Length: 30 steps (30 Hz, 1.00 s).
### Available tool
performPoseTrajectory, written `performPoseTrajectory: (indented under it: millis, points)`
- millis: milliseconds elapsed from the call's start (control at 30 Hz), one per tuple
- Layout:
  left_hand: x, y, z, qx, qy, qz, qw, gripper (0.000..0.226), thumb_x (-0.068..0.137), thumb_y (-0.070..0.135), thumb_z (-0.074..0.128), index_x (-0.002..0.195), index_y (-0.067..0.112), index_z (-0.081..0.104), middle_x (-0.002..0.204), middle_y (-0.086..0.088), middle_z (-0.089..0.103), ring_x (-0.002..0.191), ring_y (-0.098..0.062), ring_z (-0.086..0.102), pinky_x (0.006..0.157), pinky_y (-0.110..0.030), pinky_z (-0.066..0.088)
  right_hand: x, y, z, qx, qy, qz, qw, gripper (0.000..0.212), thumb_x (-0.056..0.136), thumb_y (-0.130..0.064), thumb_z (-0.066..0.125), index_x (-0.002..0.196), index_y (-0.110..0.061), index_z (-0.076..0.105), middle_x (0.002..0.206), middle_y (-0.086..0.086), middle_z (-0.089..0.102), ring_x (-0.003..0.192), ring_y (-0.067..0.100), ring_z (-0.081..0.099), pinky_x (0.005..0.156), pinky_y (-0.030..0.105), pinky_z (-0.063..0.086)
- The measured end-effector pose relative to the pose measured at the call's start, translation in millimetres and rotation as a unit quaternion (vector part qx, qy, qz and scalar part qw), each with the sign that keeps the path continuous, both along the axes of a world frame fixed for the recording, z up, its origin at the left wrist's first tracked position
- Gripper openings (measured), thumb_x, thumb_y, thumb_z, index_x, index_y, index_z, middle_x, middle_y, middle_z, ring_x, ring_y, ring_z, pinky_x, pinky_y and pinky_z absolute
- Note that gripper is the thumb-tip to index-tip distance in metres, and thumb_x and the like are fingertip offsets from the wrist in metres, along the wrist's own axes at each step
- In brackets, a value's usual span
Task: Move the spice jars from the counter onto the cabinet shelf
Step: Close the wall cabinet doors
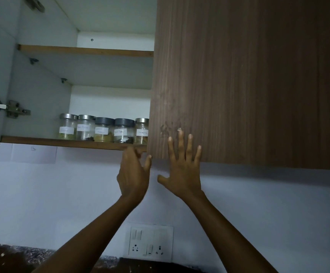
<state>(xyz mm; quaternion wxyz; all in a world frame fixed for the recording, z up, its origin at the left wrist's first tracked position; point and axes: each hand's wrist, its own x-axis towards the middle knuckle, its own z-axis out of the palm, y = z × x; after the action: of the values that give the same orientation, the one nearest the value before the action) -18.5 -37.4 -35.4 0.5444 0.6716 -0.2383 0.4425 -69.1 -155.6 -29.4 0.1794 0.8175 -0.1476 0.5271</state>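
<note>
The cabinet door (248,75) in front of me is dark brown with fine vertical wood-grain stripes. The cabinet walls (41,95) inside are pale grey-white. The lower shelf (61,142) and upper shelf (85,50) have tan wooden front edges. My five spice jars (104,131) are clear glass with white labels. From the left their lids run silver, silver, dark grey, dark grey, silver, over contents of yellow-green, blackish, mustard, blackish and pale yellow. The hinge (6,107) is silver. The wall (61,194) is bluish white, the switch plate (150,241) white, and the desk (12,257) dark and speckled.
</note>
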Motion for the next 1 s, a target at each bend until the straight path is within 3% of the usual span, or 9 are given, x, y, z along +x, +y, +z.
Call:
performPoseTrajectory:
  millis: [67,133,200,367,533,600,667,767,1000]
  points:
    - [1,-3,-4,0.076,-0.182,0.098,0.975,0.03,0.082,0.008,0.063,0.111,0.007,0.056,0.111,-0.01,0.061,0.103,-0.029,0.059,0.087,-0.032,0.044,4,4,-6,0.013,-0.004,-0.005,1.0,0.126,0.054,-0.075,0.063,0.149,-0.012,0.009,0.155,0.019,0.003,0.142,0.04,0.001,0.111,0.06,-0.001]
    - [7,-8,-14,0.23,-0.269,0.168,0.92,0.059,0.077,0.006,0.053,0.135,0.003,0.041,0.143,-0.016,0.044,0.134,-0.033,0.038,0.11,-0.044,0.026,7,5,-13,0.011,-0.014,-0.005,1.0,0.125,0.056,-0.08,0.057,0.149,-0.011,0.009,0.155,0.02,0.004,0.142,0.04,0.002,0.111,0.058,0.001]
    - [14,-11,-25,0.337,-0.268,0.212,0.877,0.077,0.076,0.012,0.057,0.145,0.004,0.023,0.154,-0.016,0.024,0.142,-0.031,0.021,0.114,-0.05,0.012,8,4,-18,0.0,-0.013,-0.011,1.0,0.125,0.056,-0.079,0.058,0.149,-0.01,0.01,0.155,0.02,0.005,0.142,0.04,0.003,0.111,0.058,0.005]
    - [18,-9,-31,0.401,-0.216,0.215,0.864,0.094,0.072,0.016,0.072,0.147,0.005,0.016,0.156,-0.014,0.016,0.144,-0.029,0.014,0.114,-0.05,0.009,9,2,-18,0.01,0.003,-0.009,1.0,0.13,0.051,-0.072,0.068,0.148,-0.01,0.008,0.155,0.021,0.006,0.142,0.041,0.003,0.111,0.058,0.0]
    - [-7,11,-13,0.483,-0.189,0.216,0.827,0.079,0.092,0.024,0.047,0.149,0.011,-0.006,0.156,-0.007,-0.015,0.145,-0.024,-0.011,0.114,-0.048,-0.014,2,8,-13,0.034,0.037,-0.005,0.999,0.132,0.05,-0.056,0.079,0.147,-0.011,0.001,0.155,0.019,-0.003,0.141,0.04,-0.003,0.11,0.059,-0.002]
    - [-18,26,-6,0.495,-0.185,0.218,0.821,0.07,0.096,0.028,0.04,0.15,0.013,-0.001,0.159,-0.006,-0.005,0.146,-0.022,-0.006,0.114,-0.05,-0.015,-3,16,-11,0.06,0.038,0.015,0.997,0.124,0.054,-0.049,0.081,0.147,-0.011,0.007,0.155,0.021,0.002,0.141,0.042,0.001,0.109,0.06,0.003]
    - [-24,48,-2,0.475,-0.207,0.218,0.827,0.061,0.094,0.025,0.044,0.149,0.013,0.019,0.156,-0.007,0.021,0.146,-0.024,0.01,0.115,-0.052,-0.012,-9,29,-11,0.086,0.042,0.054,0.994,0.105,0.067,-0.044,0.074,0.147,-0.013,0.015,0.155,0.02,0.0,0.141,0.043,-0.003,0.109,0.06,0.002]
    - [-29,93,4,0.459,-0.254,0.232,0.819,0.041,0.083,0.017,0.06,0.123,0.011,0.059,0.127,-0.008,0.06,0.133,-0.03,0.042,0.112,-0.058,-0.003,-16,53,-11,0.137,0.065,0.119,0.981,0.074,0.081,-0.04,0.062,0.144,-0.018,0.028,0.156,0.014,-0.003,0.142,0.039,-0.009,0.112,0.057,0.005]
    - [-44,223,12,0.426,-0.246,0.281,0.824,0.018,0.073,0.008,0.07,0.089,0.014,0.073,0.091,0.002,0.072,0.101,-0.021,0.064,0.113,-0.057,0.004,-20,142,-13,0.154,0.005,0.337,0.929,0.048,0.084,-0.021,0.059,0.13,-0.014,0.049,0.143,0.005,0.038,0.127,0.027,0.034,0.101,0.042,0.032]
